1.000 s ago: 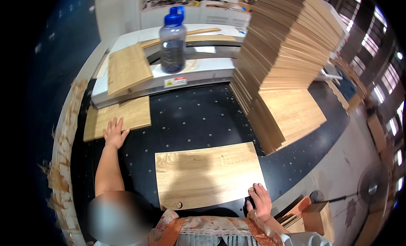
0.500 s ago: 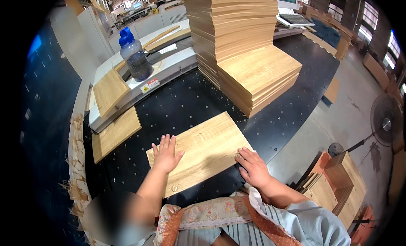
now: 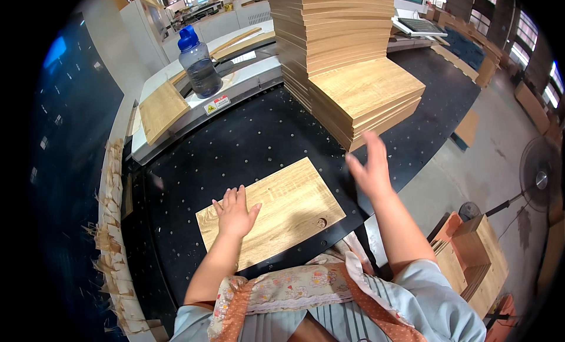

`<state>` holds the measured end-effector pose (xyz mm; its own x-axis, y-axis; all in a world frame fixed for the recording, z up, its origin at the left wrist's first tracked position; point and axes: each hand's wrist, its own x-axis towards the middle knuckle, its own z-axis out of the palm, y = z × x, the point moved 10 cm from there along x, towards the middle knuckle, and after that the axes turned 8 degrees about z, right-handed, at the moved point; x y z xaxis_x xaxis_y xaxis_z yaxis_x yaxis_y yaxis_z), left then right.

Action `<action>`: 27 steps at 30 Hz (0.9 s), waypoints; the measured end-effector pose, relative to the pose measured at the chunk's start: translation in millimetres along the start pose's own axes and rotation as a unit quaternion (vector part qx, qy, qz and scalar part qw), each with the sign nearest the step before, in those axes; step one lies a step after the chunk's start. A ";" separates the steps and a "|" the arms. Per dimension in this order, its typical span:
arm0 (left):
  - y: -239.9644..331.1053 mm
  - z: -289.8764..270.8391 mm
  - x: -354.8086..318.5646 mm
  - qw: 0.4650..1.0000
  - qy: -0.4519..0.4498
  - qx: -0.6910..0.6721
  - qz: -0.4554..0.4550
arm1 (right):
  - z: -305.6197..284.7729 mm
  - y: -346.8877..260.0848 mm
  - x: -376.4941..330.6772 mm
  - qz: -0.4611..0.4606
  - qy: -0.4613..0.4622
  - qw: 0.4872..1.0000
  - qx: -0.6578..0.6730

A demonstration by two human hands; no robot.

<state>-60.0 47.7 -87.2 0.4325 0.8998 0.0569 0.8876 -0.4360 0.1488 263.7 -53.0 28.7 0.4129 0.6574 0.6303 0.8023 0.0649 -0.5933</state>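
A light wood-grain board (image 3: 282, 207) lies flat on the black table close to my body. My left hand (image 3: 236, 215) rests on its left part, palm down with the fingers stretched out. My right hand (image 3: 372, 168) is in the air beyond the board's right end, near the front corner of the stacked boards (image 3: 365, 92). Its thumb and fingers are apart, and nothing is in them. A round hole (image 3: 321, 222) shows near the board's right corner. My left forearm covers part of the board's near left side.
On the white machine beam (image 3: 247, 77) stand a water bottle (image 3: 200, 68) with a blue cap and a tilted board (image 3: 163, 109). The black table (image 3: 235, 148) is dotted with small studs. A fan (image 3: 538, 177) and more wooden panels (image 3: 488, 259) are at the right.
My right hand has lifted off the board and moved away toward the stack, uncovering the round hole. The board that lay under the beam at the left has mostly gone from view.
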 end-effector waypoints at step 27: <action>76.0 12.5 -9.5 0.990 0.029 -0.003 0.137 | -42.2 61.6 -91.3 0.161 -0.137 0.976 0.044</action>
<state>5.3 5.8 -88.7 0.6475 0.7467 0.1522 0.7366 -0.6645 0.1263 293.6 -140.6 -44.2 0.4968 0.8301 0.2531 0.6045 -0.1217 -0.7872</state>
